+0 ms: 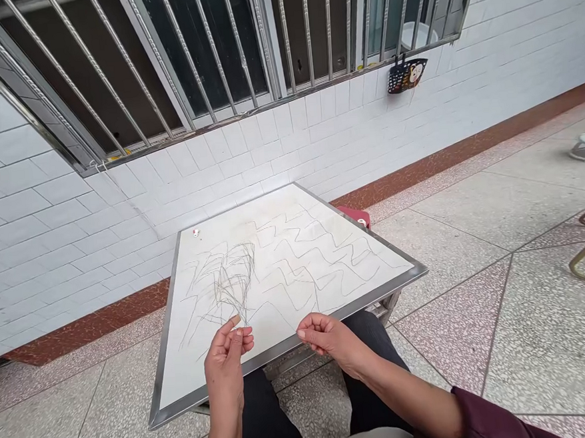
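My left hand (226, 350) is closed in a pinch over the table's near side, at the lower end of a tangled bundle of thin dark strands (234, 276). One fine strand appears to run from its fingertips. To the right, my right hand (325, 337) pinches thumb against forefinger above the table's front edge, where a thin kinked strand (282, 316) leads to the fingertips. More zigzag strands (319, 250) lie spread singly across the right half of the white tabletop (271, 344). Whether they are hair or fine wire I cannot tell.
The square table has a metal rim (378, 293) and stands near a white tiled wall (247, 142) with a barred window (220, 44). A small white object (196, 233) lies at its far left corner. A black basket (407, 75) hangs from the bars. Red plastic (356, 216) shows behind the table.
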